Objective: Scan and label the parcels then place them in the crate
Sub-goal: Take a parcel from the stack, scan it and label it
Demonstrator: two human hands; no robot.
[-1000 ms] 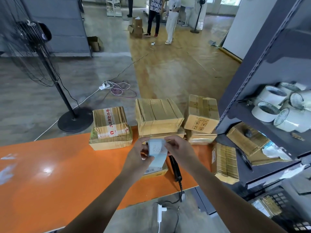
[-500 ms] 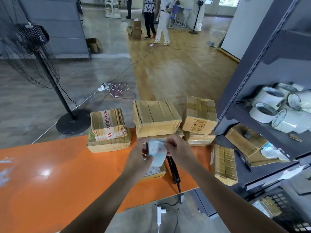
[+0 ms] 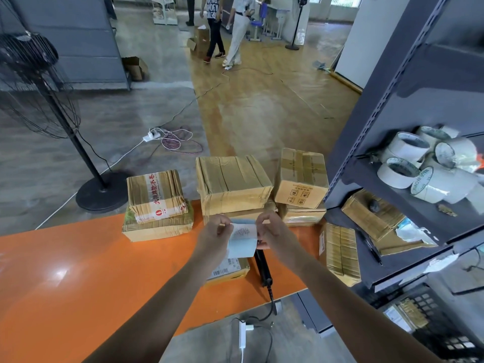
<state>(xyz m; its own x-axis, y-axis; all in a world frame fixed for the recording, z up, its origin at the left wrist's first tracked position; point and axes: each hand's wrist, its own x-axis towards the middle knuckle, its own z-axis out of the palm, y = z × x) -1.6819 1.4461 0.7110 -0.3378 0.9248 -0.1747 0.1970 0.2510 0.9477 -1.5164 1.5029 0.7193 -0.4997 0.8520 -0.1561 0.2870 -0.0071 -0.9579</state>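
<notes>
Above the orange table (image 3: 78, 271) my left hand (image 3: 213, 235) and my right hand (image 3: 272, 231) pinch the two upper corners of a pale blue-white label (image 3: 242, 239). Under the label lies a small taped parcel (image 3: 227, 271) with a barcode sticker. A black handheld scanner (image 3: 263, 267) lies on the table just right of it, its cable running off the front edge. Behind my hands stand several taped cardboard parcels: a left stack (image 3: 157, 205), a middle stack (image 3: 233, 184) and a right stack (image 3: 301, 179). A black crate (image 3: 434, 326) sits at the lower right.
A dark metal shelf unit (image 3: 392, 106) at the right holds tape rolls (image 3: 419, 163) and more parcels (image 3: 372, 216); another parcel (image 3: 340, 252) leans against it. A standing fan (image 3: 39, 82) is at the left. People stand far back. Cables lie on the floor.
My hands have lifted the label slightly and drawn a little apart at its top corners. The view has tilted upward a bit; the parcels and scanner have not moved.
</notes>
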